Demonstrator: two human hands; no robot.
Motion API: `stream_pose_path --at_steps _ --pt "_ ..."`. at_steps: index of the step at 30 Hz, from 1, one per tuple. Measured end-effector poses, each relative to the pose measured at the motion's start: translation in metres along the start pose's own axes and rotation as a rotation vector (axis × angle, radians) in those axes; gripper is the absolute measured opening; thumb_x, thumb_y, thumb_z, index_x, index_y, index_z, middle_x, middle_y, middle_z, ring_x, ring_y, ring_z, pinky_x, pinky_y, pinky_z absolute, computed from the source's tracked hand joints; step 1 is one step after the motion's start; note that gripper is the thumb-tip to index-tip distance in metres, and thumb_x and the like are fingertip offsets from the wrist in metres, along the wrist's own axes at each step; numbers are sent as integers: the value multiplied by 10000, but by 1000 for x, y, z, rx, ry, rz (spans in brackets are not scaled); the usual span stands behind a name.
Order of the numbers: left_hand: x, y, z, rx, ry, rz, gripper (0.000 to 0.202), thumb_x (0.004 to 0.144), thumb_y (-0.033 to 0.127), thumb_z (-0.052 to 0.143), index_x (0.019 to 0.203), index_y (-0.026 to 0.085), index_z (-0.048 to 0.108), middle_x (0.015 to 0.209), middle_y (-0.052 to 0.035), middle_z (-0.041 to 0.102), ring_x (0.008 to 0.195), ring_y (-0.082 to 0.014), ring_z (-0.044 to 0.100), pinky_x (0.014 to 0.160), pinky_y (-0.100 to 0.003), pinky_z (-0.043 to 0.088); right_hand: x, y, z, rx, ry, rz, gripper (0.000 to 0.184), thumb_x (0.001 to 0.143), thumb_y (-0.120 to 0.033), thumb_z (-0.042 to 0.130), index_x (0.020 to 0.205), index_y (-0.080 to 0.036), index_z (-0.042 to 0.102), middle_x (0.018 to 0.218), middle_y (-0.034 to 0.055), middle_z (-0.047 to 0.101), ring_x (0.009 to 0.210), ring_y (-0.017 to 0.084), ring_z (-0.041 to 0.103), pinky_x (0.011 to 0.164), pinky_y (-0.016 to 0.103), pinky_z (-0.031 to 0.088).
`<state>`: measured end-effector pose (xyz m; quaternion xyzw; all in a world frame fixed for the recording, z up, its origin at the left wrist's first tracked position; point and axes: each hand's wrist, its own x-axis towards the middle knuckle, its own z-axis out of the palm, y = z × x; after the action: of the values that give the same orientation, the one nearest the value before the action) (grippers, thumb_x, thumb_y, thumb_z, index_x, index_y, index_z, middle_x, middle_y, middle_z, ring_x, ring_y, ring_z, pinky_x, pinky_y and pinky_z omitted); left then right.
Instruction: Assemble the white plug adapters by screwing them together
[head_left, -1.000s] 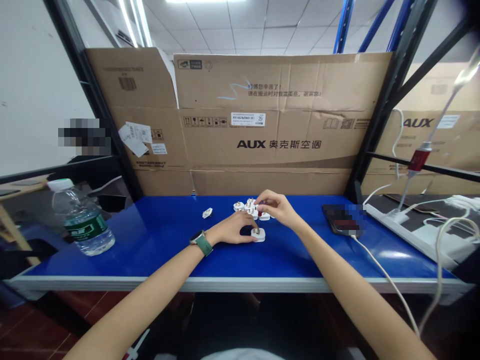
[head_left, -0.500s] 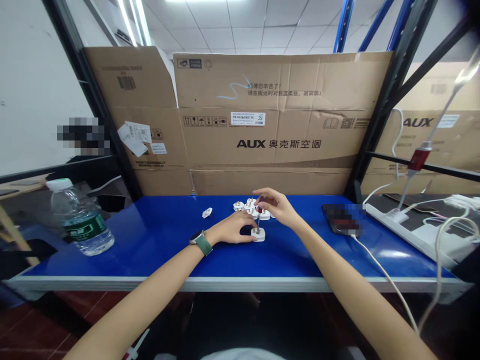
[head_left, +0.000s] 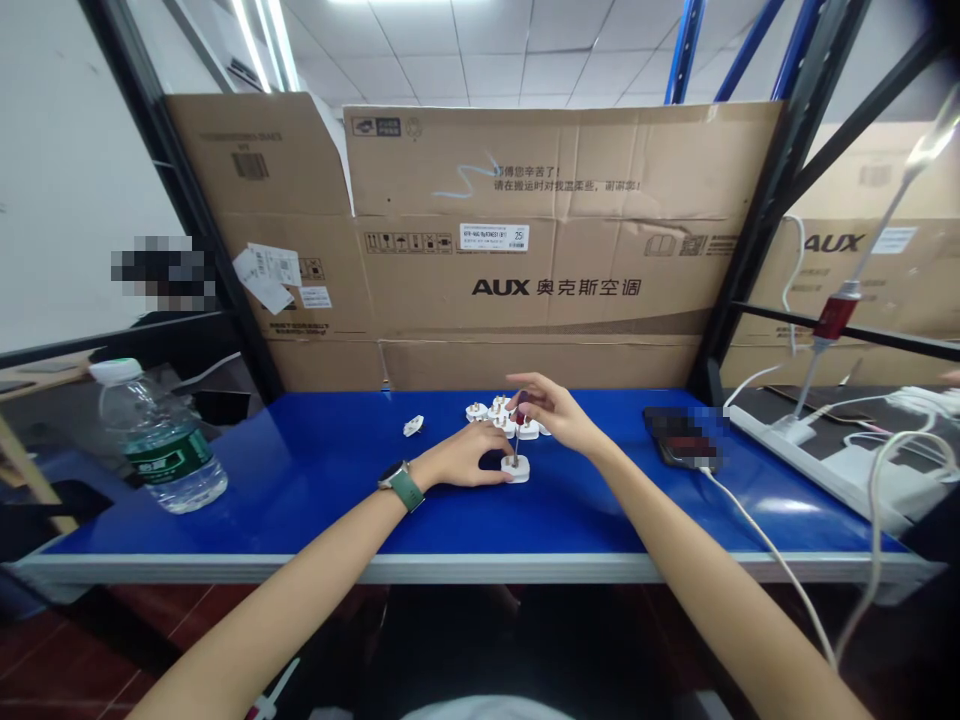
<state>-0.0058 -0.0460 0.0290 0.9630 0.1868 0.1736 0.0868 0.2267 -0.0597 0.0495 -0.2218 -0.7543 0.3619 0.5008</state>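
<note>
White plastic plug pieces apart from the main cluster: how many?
2: one white plastic plug piece under the red-handled metal screwdriver, touching the bare left hand; another piece left of the cluster. Others may be hidden.

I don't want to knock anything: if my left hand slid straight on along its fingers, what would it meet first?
Likely the thin metal shaft of the red-handled screwdriver, just ahead of your left hand, though depth is unclear.

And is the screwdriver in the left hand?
No, the right hand has the screwdriver, while the left hand steadies the white plug under its tip.
</note>
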Motion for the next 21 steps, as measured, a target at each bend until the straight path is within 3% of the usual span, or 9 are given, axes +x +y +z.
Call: stream_pose_path --at_steps 4,10,21 --pt "0 -1 1 -4 -2 -6 306 915 497 715 1051 223 718 1127 -65 740 1109 -276 647 1031 -405 440 -1 -2 -1 -43 -23 20 305 947 -423 680 1164 -211 713 1132 87 736 944 212 689 841 361 570" --pt "0 -1 1 8 -1 -5 303 914 497 716 1052 227 725 1109 -70 741 1101 -280 649 1027 -401 440 0 0 0 -116 54 41 271 896 -424 743 1058 -207 733 846 38 717 689 171 643 608 293 513" --pt "0 -4 1 -11 8 2 332 885 514 755 1057 233 720 1092 -57 742 1074 -268 653 1017 -400 436 3 3 -2 -93 273 -17 310 873 -481 738 1012 -206 705 806 26 708 673 165 664 610 292 521"
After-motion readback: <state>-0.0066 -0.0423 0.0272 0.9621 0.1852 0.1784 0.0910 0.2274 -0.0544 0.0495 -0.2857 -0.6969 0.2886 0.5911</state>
